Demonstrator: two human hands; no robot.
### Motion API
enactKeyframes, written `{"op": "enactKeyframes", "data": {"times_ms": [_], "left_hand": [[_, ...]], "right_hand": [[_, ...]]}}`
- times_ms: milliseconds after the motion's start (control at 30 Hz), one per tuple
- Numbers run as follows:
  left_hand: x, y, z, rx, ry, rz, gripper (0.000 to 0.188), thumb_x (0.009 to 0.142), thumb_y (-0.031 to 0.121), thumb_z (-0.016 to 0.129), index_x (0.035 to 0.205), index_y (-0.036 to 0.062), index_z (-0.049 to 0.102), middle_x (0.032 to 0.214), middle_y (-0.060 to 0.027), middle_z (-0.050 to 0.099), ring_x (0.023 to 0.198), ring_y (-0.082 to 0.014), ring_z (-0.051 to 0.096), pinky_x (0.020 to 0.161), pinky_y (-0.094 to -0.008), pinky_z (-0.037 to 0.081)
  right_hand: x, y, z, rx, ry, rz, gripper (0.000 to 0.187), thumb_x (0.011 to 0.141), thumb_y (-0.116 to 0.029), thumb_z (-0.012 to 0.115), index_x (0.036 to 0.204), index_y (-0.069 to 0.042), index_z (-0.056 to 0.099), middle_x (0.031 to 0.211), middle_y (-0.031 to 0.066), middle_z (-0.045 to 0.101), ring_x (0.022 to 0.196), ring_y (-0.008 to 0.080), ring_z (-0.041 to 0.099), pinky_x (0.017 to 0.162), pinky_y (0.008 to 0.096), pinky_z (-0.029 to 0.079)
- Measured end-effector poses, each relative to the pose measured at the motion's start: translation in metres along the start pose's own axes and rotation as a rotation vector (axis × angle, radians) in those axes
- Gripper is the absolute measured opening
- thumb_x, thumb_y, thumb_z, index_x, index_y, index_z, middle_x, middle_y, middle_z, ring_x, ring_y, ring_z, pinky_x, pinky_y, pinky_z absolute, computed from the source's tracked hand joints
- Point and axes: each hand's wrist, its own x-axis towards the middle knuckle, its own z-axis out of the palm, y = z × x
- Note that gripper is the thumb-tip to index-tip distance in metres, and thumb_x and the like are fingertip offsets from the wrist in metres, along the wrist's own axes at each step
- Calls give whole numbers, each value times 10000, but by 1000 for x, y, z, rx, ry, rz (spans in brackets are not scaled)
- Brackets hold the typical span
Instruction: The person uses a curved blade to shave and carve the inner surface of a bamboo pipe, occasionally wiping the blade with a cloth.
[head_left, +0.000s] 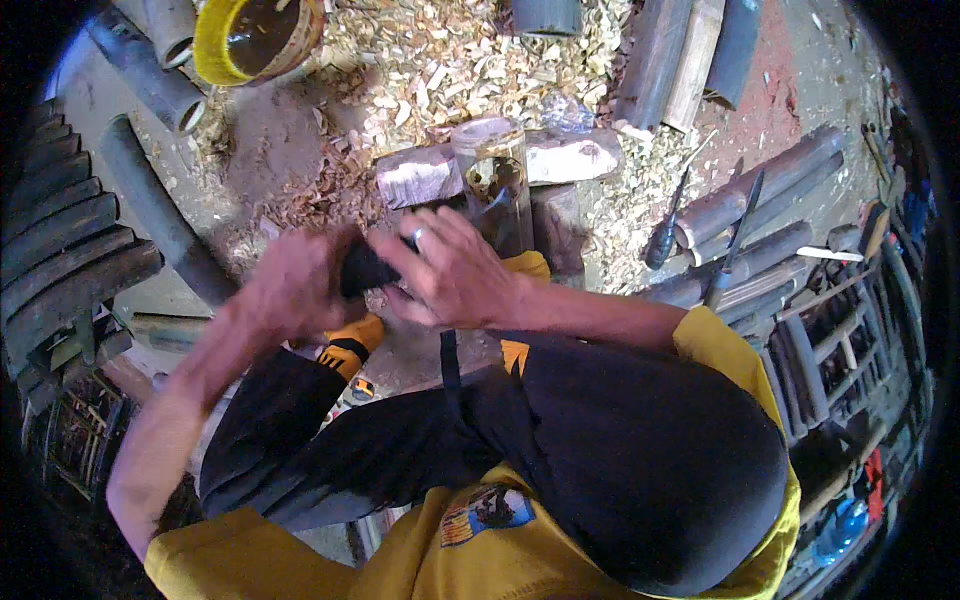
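In front of my lap both hands are closed around a short black object, whose kind I cannot make out. My left hand (300, 280), smeared by motion, grips its left side. Curled fingers of my right hand (445, 265), one with a ring, press on its right side. The black object (366, 268) is mostly covered by them. Just beyond the right hand, a carved bamboo tube (490, 150) rests across a pale-faced wooden block (420, 178), close to the right knuckles but apart from the black object.
Wood shavings (470, 70) cover the ground ahead. A yellow bucket (225, 45) stands far left. Several bamboo lengths (160, 200) lie left, others (760, 190) right. Two dark-handled tools with thin shafts, one nearer (720, 285) and one farther (662, 240), lie at the right.
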Motion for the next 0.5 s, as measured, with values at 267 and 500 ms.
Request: {"op": "enactKeyframes", "data": {"times_ms": [267,500], "left_hand": [[73,-42,-48,355,216,392,320,547,121,648,849,62,561,700,-113,590,660,-315,586,609,-412,470],[33,-41,80,-414,181,-165,469,525,172,720,973,64,634,835,-159,642,756,-312,627,724,-377,491]], "right_hand": [[39,31,7,454,22,442,514,718,-135,622,1143,28,383,815,249,547,774,412,568,660,436,465],[18,36,-3,148,-594,353,494,727,-158,586,1172,-34,411,834,226,570,746,396,583,645,477,470]]}}
